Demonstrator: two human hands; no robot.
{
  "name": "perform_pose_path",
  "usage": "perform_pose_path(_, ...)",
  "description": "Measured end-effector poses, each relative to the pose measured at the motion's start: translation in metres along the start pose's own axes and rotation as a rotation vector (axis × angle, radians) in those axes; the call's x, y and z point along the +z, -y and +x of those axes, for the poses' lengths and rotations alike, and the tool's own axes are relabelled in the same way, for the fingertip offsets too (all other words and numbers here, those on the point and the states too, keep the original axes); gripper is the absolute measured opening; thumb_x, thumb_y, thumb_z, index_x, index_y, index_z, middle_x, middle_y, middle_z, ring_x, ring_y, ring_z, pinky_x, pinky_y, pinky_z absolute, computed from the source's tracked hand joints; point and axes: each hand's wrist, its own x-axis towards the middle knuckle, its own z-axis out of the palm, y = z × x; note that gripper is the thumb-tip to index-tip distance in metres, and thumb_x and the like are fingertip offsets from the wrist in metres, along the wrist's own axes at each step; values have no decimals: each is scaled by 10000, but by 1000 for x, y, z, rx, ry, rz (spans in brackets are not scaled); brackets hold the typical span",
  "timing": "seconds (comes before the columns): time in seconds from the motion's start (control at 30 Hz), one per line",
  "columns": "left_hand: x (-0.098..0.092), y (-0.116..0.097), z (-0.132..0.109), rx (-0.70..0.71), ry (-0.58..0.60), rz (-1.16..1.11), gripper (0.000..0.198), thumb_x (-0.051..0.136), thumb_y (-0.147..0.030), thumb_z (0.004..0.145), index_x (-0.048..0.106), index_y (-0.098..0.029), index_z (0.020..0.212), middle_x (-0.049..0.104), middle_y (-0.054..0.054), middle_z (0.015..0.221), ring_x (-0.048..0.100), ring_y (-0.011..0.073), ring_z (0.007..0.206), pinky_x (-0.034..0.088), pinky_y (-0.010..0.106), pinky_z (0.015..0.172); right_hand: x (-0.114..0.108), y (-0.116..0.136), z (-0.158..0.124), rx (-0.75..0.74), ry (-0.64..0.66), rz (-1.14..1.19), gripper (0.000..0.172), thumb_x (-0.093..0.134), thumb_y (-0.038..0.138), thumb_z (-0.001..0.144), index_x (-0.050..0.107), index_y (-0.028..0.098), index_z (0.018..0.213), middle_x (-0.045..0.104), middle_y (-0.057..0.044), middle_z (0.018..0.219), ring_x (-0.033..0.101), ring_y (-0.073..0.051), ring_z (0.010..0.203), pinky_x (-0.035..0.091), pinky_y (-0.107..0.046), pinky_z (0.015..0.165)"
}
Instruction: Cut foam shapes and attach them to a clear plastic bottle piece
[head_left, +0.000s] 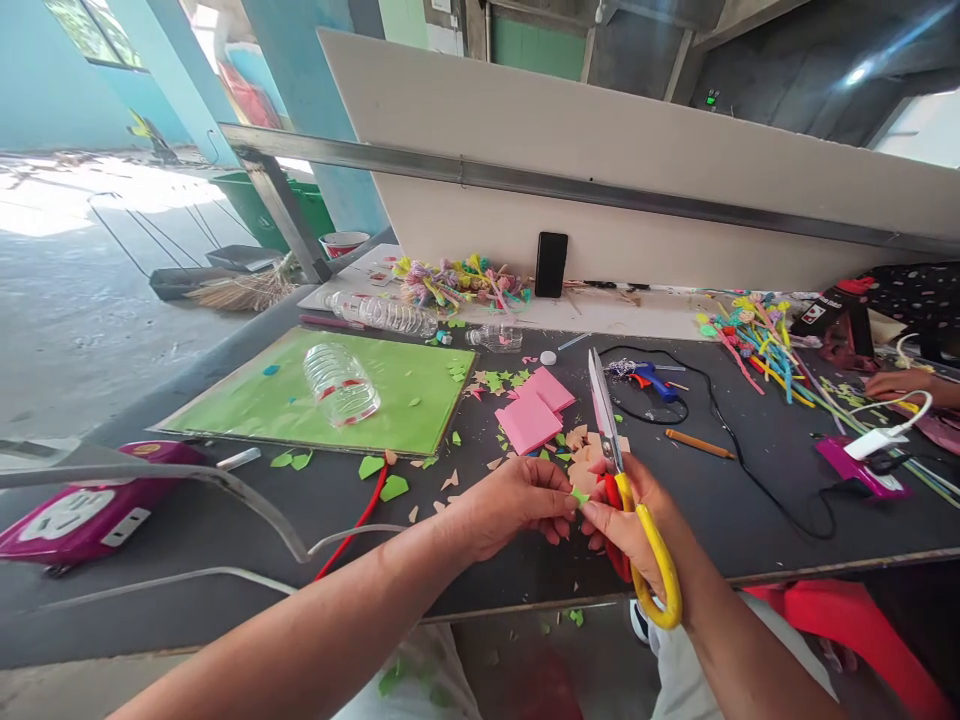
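My right hand point(637, 520) grips a pair of scissors point(611, 430) with yellow and red handles, the blades pointing away from me. Its fingertips also meet my left hand point(517, 500) at a tiny green paper piece point(579, 495), which both hands pinch just above the dark table's point(750, 500) front edge. Pink foam squares point(534, 410) and scattered green and peach paper scraps lie just beyond my hands.
A green sheet point(300, 410) with a clear plastic bottle point(341, 385) on it lies at left. A blue glue gun point(654, 381), pencil point(699, 444), black cable, phone point(550, 264) and colourful pipe-cleaner flowers point(750, 335) sit further back. Another person's hand point(900, 385) rests at far right. A pink power strip point(82, 510) is at left.
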Motion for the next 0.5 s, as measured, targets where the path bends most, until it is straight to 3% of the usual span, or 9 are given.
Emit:
perform_pose_path(0.2,1,-1,0,9,-9,34,293,806,-312,622,595,-118,681,636,7,580,587,93,515,474,215,529,-7,10,-6,-35,-6,-28,407,760,385,698,525,240,998,600,33,685,623,-164,551,518,-269,443)
perform_pose_path(0.5,2,4,2,9,7,102,348,817,-375,597,594,-130,706,634,0,584,577,102,505,483,237,515,-1,4,-6,-7,-1,-17,343,742,206,628,574,254,923,558,61,656,581,-127,499,442,-209,386)
